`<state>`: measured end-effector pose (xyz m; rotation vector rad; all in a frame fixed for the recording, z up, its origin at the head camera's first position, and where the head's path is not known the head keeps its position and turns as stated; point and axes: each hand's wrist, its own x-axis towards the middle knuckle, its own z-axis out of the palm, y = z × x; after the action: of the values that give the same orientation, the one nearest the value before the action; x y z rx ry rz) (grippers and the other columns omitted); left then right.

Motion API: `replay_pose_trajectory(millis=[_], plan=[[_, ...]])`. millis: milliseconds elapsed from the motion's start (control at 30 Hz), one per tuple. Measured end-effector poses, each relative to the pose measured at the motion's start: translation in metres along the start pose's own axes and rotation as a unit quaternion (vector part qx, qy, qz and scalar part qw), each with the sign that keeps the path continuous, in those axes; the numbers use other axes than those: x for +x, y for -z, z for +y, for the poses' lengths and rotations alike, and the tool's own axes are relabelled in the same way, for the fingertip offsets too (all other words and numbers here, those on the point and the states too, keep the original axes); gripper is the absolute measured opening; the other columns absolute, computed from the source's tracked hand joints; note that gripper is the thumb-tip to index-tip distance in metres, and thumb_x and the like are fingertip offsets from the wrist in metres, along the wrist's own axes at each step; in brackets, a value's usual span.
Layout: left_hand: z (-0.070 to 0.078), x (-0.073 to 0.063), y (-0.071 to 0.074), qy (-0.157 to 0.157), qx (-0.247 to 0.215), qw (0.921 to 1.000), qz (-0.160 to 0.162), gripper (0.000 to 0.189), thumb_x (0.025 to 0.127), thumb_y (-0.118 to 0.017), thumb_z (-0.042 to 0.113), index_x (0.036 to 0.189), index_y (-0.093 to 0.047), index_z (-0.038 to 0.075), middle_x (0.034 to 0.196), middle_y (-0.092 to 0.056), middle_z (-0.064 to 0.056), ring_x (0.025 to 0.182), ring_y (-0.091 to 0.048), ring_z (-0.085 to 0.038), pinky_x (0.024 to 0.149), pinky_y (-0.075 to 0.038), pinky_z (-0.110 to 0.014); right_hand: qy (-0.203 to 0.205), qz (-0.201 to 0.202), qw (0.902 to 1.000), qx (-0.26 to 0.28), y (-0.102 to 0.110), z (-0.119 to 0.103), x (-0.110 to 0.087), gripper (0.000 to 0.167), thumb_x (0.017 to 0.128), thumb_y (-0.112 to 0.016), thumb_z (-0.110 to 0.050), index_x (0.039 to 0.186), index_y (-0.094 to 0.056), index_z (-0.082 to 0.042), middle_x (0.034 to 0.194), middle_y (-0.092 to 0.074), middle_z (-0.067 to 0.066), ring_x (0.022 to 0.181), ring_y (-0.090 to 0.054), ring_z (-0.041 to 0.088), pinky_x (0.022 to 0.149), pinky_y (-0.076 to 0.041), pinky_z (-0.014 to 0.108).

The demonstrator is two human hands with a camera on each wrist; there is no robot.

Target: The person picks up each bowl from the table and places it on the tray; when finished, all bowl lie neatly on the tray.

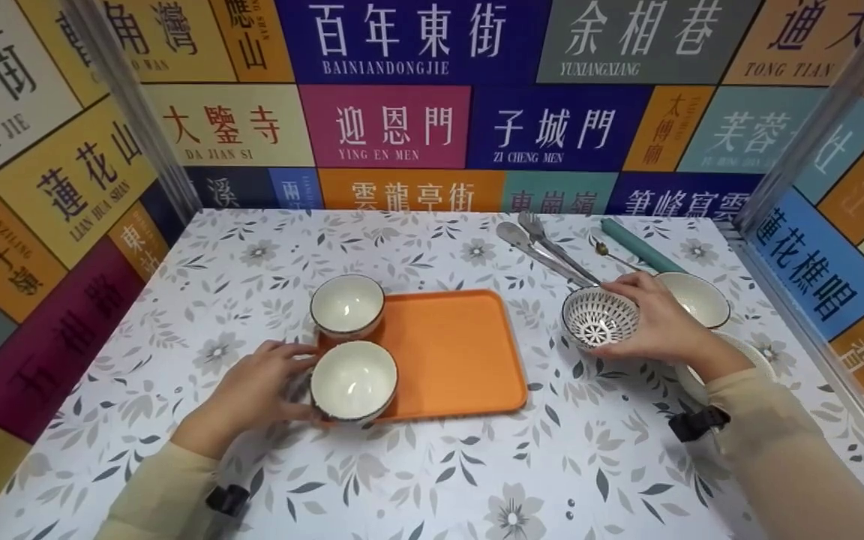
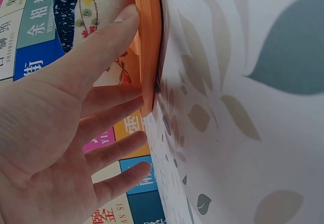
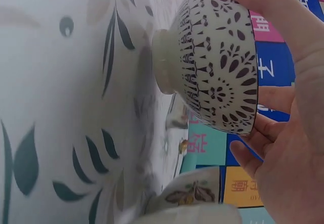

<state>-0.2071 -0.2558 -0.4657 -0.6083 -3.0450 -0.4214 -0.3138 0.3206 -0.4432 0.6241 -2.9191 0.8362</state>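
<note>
My right hand (image 1: 653, 319) holds a small bowl (image 1: 598, 330) by its rim, thumb on the near side and fingers on the far side. Dark leaf-like patterns cover the bowl's outside in the right wrist view, and its foot is close over the tablecloth. On the left, my left hand (image 1: 263, 390) is at the left edge of an orange tray (image 1: 454, 352), its fingers spread and fairly straight. The left wrist view shows the thumb and fingertips right at the tray's rim (image 2: 149, 47). Two cream bowls, a far one (image 1: 348, 306) and a near one (image 1: 355, 381), stand on the tray's left part.
Beyond the held bowl lie a spoon (image 1: 541, 253), a fork (image 1: 558, 251), a thin small spoon (image 1: 616, 256) and a green stick-like object (image 1: 640, 246). Two more bowls, one farther (image 1: 702, 300) and one nearer (image 1: 758, 358), are partly hidden by the right arm. Printed panels enclose the table.
</note>
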Motion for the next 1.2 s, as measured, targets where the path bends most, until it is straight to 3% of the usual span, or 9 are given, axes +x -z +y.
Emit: replay_pose_trajectory(millis=[333,633,867,1200], plan=[[0.001,0.001,0.000,0.008,0.000,0.9999,-0.009,0.076,0.070,-0.093,0.040,0.136,-0.069,0.010,0.148,-0.060,-0.006,0.134,-0.052,-0.036,0.101,-0.050,-0.061,0.024,0.005,0.9995,0.019,-0.020,-0.031,0.008,0.112,0.054,-0.102,-0.044,0.148,-0.055,-0.003,0.141,-0.047,0.014,0.131,-0.046,0.039,0.113,-0.036,0.064],[0.001,0.002,0.000,0.021,-0.011,0.9995,-0.022,0.078,0.071,-0.093,0.041,0.139,-0.067,0.014,0.150,-0.058,-0.004,0.137,-0.050,-0.035,0.104,-0.049,-0.061,0.053,0.007,0.9978,0.039,-0.041,-0.053,0.015,0.113,0.052,-0.102,-0.047,0.147,-0.057,-0.006,0.142,-0.047,0.014,0.134,-0.041,0.038,0.113,-0.035,0.067],[0.001,0.002,0.000,0.016,-0.006,0.9996,-0.021,0.080,0.069,-0.094,0.042,0.139,-0.067,0.014,0.149,-0.059,-0.005,0.135,-0.051,-0.035,0.103,-0.050,-0.060,0.065,0.003,0.9950,0.076,-0.052,-0.072,0.021,0.111,0.051,-0.103,-0.039,0.146,-0.057,-0.003,0.143,-0.045,0.014,0.135,-0.042,0.035,0.116,-0.037,0.061],[-0.001,0.002,-0.001,-0.003,-0.003,1.0000,-0.005,0.073,0.069,-0.094,0.043,0.132,-0.072,0.011,0.146,-0.061,-0.007,0.133,-0.053,-0.037,0.100,-0.051,-0.061,0.068,-0.021,0.9933,0.091,-0.070,-0.098,0.032,0.114,0.052,-0.101,-0.048,0.148,-0.055,-0.007,0.145,-0.044,0.009,0.134,-0.046,0.030,0.117,-0.040,0.057]])
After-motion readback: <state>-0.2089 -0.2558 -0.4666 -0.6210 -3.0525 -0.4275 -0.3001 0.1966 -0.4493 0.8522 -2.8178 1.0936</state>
